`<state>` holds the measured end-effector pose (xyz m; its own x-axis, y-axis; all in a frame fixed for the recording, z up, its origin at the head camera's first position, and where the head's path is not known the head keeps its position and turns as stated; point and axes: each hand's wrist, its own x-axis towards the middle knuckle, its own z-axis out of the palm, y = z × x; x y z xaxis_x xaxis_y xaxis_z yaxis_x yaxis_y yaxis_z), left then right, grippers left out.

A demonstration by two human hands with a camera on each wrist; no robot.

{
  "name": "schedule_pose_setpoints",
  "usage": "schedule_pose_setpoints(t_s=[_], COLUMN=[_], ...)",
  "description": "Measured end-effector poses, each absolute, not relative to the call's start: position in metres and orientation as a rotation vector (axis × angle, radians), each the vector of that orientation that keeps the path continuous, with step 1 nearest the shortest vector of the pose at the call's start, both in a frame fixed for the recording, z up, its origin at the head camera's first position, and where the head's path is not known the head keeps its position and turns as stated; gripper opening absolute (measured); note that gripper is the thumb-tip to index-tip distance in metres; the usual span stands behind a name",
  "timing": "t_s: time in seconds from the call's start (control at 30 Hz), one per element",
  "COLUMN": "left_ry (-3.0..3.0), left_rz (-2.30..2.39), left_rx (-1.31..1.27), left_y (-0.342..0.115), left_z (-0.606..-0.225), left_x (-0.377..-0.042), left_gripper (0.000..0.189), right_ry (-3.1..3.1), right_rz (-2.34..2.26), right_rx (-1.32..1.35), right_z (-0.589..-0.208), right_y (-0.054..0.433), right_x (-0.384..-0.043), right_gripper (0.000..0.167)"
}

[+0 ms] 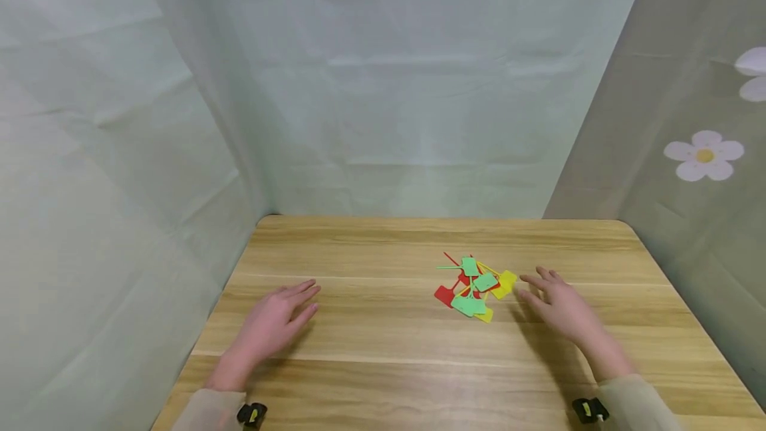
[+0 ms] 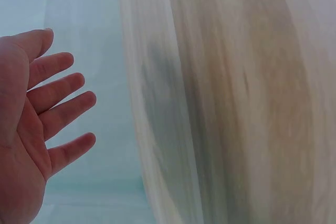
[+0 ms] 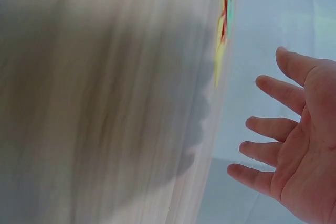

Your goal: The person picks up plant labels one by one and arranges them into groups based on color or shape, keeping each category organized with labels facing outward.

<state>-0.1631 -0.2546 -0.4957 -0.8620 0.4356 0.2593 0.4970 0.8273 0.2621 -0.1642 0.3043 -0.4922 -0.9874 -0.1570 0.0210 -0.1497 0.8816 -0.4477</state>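
A loose pile of flat plastic tags with thin tails lies right of the table's middle, made up of green tags (image 1: 469, 305), red tags (image 1: 445, 295) and yellow tags (image 1: 505, 283) that overlap. Just right of the pile hovers my right hand (image 1: 559, 304), fingers spread and holding nothing. Its fingertips come close to a yellow tag; whether they touch it I cannot tell. Over the table's left part my left hand (image 1: 272, 321) is held with fingers extended and nothing in it. In the right wrist view the pile (image 3: 223, 30) shows edge-on beyond the palm.
The wood-grain table (image 1: 371, 364) has rounded far corners. Pale cloth (image 1: 395, 85) hangs behind it and along the left side. At the right hangs a greyish cloth with white flowers (image 1: 704, 155). Small black devices (image 1: 252, 414) are strapped at both wrists.
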Motion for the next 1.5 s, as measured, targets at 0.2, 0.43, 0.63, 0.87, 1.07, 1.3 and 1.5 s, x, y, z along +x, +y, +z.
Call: schedule_pose_setpoints(t_s=[0.2, 0.43, 0.63, 0.87, 1.07, 1.3, 1.5], left_ry=[-2.785, -2.790, -2.807, -2.774, -2.757, -2.748, -2.765], left_rz=[-0.511, -0.532, -0.588, -0.624, -0.657, -0.665, -0.672], left_rx=[-0.735, -0.714, -0.712, -0.751, -0.761, -0.763, -0.761], left_y=[-0.243, -0.228, -0.218, -0.208, -0.202, -0.200, -0.200], left_z=[-0.496, -0.497, -0.498, -0.503, -0.505, -0.503, -0.503], left_x=[-0.165, -0.168, -0.171, -0.172, -0.171, -0.171, -0.172], left_gripper=[0.039, 0.035, 0.035, 0.036, 0.034, 0.034, 0.034], right_ry=[3.038, 3.053, 3.063, 3.017, 3.017, 3.004, 2.987], right_rz=[-0.768, -0.773, -0.724, -0.685, -0.627, -0.587, -0.568], right_rx=[-0.249, -0.186, -0.159, -0.118, -0.087, -0.012, -0.004], right_z=[-0.491, -0.493, -0.500, -0.505, -0.507, -0.508, -0.509], right_y=[0.282, 0.258, 0.240, 0.223, 0.214, 0.211, 0.211], right_x=[-0.177, -0.190, -0.207, -0.225, -0.234, -0.240, -0.242], right_gripper=[0.050, 0.044, 0.042, 0.050, 0.052, 0.055, 0.057])
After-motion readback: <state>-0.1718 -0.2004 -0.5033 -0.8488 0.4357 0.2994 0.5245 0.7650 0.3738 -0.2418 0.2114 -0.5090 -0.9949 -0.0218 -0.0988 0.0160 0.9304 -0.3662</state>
